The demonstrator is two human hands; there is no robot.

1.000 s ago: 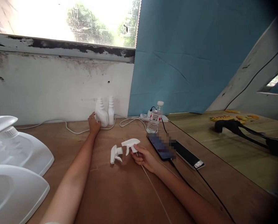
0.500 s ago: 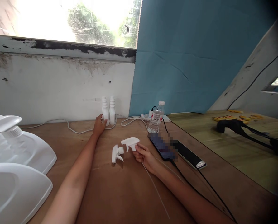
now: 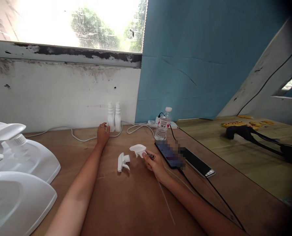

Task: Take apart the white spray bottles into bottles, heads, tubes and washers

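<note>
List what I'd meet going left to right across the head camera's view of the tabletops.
Large white plastic jugs → left hand → two small white ribbed-neck bottles → white plastic spray head on the table → matching spray head in the right hand → flat black device with silvery end → curved black object.

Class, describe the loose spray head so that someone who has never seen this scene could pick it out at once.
Below the window stretches a brown table; look near its middle, left of the right hand. The loose white spray head lies there, its collar pointing right. Its neighbour, the held spray head, is gripped by that hand; this one is untouched.
</note>
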